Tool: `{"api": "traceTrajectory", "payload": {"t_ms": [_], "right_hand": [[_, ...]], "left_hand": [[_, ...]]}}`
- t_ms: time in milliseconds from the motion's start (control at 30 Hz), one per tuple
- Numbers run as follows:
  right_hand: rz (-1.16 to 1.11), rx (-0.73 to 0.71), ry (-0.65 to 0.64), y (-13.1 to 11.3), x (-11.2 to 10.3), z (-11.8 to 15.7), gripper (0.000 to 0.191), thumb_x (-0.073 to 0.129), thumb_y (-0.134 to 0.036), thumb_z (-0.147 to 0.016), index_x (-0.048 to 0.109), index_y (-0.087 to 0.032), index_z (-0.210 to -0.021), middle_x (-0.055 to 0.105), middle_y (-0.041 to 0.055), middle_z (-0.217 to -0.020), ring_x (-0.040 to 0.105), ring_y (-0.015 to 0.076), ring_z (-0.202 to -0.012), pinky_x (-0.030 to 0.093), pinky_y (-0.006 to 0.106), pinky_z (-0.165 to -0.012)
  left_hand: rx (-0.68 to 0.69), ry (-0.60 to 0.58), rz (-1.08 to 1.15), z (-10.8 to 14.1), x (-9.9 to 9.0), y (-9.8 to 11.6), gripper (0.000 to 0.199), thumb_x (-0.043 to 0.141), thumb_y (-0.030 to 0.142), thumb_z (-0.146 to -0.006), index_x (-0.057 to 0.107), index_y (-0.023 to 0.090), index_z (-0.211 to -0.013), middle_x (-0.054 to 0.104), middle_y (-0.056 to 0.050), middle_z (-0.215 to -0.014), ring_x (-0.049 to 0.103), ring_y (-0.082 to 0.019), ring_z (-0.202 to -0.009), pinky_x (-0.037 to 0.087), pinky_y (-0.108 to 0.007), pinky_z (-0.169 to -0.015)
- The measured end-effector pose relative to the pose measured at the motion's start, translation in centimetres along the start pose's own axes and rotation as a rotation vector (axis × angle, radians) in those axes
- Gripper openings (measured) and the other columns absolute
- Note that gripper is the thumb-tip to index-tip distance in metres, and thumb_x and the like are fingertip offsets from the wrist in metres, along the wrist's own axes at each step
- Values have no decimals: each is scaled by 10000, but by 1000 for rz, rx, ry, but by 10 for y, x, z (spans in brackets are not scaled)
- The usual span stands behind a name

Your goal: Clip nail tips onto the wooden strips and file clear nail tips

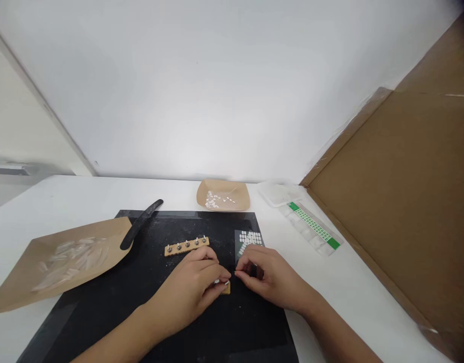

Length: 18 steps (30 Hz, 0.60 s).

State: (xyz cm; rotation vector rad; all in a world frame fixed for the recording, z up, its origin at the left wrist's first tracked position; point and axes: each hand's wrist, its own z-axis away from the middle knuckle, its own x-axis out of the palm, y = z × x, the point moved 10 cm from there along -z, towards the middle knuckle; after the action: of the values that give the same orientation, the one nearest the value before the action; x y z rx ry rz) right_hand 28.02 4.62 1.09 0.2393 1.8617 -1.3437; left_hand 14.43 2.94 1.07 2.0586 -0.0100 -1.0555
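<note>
My left hand [196, 282] is closed in a pinch over the black mat, with a small white piece [217, 281] between its fingers. Under those fingertips shows the end of a tan wooden strip [226, 290], mostly hidden by the hand. To the right, my right hand [264, 275] has thumb and forefinger pressed together, a small gap away from the left fingertips; whatever it pinches is too small to make out. Just behind the right hand lies a sheet of white oval stickers [250, 237], partly covered. A second wooden strip with several metal pegs [187, 246] lies beyond my left hand.
At left, a cardboard tray [23, 272] holds clear slivers, with a curved black nail file [143, 222] across its edge. A smaller tray [235, 191] at the back holds white bits. A green sticker strip [313, 224] lies right of the black mat [149, 307], near a cardboard wall [398, 201].
</note>
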Motion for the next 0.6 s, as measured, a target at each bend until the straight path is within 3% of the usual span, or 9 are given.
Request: {"api": "traceTrajectory", "payload": {"t_ms": [400,600], "right_hand": [[22,-50,-25,-4,7,3,72,706,-173,-930,711,-240,-906,684,-5,-851,633,149,-723,474,248,-617],[34,-55,-42,-4,11,3,88,712,-149,-904,712,-237,-901,677,-8,-841,619,149,-720,463,253,-631]], "left_hand": [[20,-32,11,-2,4,3,118,683,149,-1022,771,200,-1082,788,-49,-989,604,-240,-991,493,-374,-893],[-2,2,-47,0,2,2,103,723,154,-993,794,222,-1025,786,-23,-879,635,-235,-938,473,-413,-934]]}}
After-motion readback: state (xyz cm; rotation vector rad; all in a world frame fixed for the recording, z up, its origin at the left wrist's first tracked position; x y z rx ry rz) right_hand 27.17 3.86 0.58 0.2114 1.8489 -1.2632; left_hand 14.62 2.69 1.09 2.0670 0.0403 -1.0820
